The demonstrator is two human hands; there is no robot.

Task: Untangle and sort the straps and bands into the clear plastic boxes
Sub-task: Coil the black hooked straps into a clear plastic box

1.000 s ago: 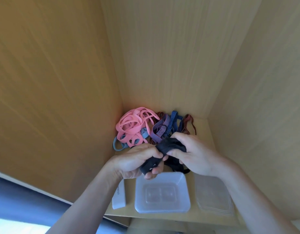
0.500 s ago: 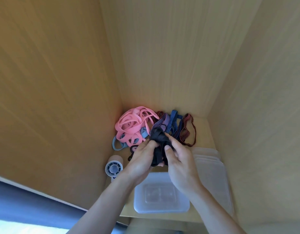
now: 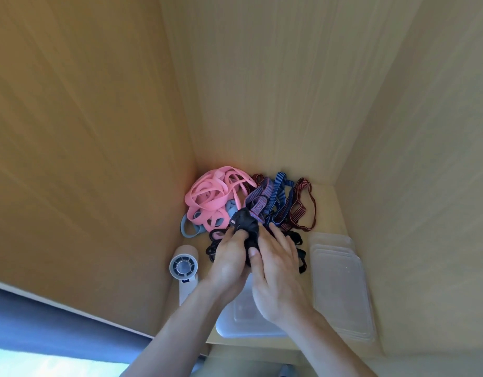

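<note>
As both hands closed on it, black bundle: was held up just past the far edge of the clear box, wadded at the top, tail hanging down between the palms.
Left hand: fingers curled round the upper wad, gripping it.
Right hand: thumb pinched the lower part of the bundle, other fingers lay behind it, fairly straight.
Key relation: bundle sat at the fingertips, on the far side of both hands. The box was under the wrists, so drop-off looked like a pull back toward the person.
Long axis: ran from the wad down toward the box, roughly away-to-near.
Nearer hand: both were touching, left higher on it, right lower.
Loose black straps: lay on the shelf just beyond the box, right of the hands, count unclear.
Pink bands: one tangle, far-left of the box, count unreadable.
Grey-blue band: at least one loop, under the pink tangle's near edge.
Striped straps: three colours, purple, blue, dark red, far of the box, overlapping.
Lid stack: right of the box, several, probably four.
Handheld fan: one, left of the box.
Boxes counted: one open, nothing visible in its exposed part.
</note>
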